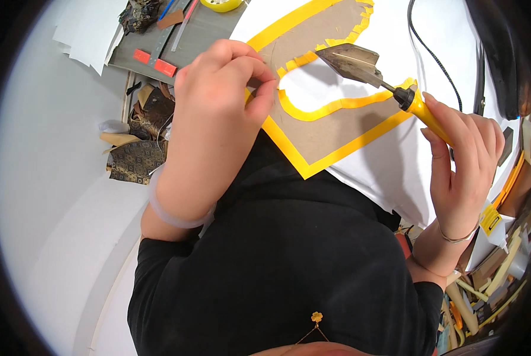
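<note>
In front of me lies a flat brown panel (348,135) edged with yellow tape (360,145). A curved opening in it is rimmed with yellow too; along the far curve the strip is cut into small tabs. My left hand (215,98) is over the panel's left side, thumb and forefinger brought together; whatever they hold is too small or hidden. My right hand (467,157) grips the yellow handle of a small pointed iron (351,62). The iron's dark metal head is over the opening's far edge, its tip pointing left; I cannot tell whether it touches the tape.
White sheeting (390,163) lies under the panel. At the far left, a grey board (203,32) carries a red-ended ruler (156,62) and a yellow tape roll (221,5). Patterned scraps (138,160) lie left of my arm. A black cord (434,53) curves along the right; assorted strips (491,285) crowd the lower right.
</note>
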The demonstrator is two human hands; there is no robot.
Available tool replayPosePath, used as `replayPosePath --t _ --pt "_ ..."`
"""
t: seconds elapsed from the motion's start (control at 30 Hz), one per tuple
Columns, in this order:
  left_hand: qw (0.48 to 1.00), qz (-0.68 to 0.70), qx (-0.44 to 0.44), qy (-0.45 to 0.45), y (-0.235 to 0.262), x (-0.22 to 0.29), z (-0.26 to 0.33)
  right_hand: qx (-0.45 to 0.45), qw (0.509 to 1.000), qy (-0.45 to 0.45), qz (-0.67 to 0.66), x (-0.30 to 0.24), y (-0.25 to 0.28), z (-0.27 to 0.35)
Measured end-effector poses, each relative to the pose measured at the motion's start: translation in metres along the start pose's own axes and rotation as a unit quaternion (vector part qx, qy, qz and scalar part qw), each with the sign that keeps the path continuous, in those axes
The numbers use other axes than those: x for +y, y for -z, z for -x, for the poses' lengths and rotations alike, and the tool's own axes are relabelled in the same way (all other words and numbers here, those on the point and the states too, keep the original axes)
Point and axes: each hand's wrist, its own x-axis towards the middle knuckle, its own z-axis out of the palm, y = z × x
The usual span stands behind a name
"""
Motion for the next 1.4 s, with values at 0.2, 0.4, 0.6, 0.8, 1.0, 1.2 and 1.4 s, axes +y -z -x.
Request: replayPosePath --t 0.2,0.4,0.6,0.8,1.0,1.2,1.4 --pt "0.999 0.029 -0.036 0.027 0.002 -0.004 0.000 -0.019 1.000 0.010 -0.019 -0.004 -0.003 -0.006" --pt "0.999 0.018 -0.041 0.006 0.003 -0.012 -0.002 -0.030 0.999 0.032 -0.026 -0.007 -0.008 -0.012" --pt "0.998 0.036 -0.053 -0.009 0.002 -0.020 -0.002 -0.055 0.997 0.039 -0.028 -0.014 -0.007 -0.020" --pt "0.995 0.076 -0.066 -0.006 0.005 -0.022 -0.002 -0.084 0.994 0.048 -0.041 -0.012 0.001 -0.028" --pt "0.996 0.072 -0.057 -0.004 0.005 -0.016 0.001 -0.106 0.993 0.045 -0.033 -0.008 0.008 -0.025" --pt "1.000 0.019 -0.008 -0.012 -0.006 -0.005 0.003 -0.116 0.991 0.056 -0.030 -0.008 0.009 -0.026" --pt "0.999 0.040 -0.015 0.017 -0.007 -0.003 0.002 -0.104 0.992 0.057 -0.037 -0.008 0.007 -0.026"
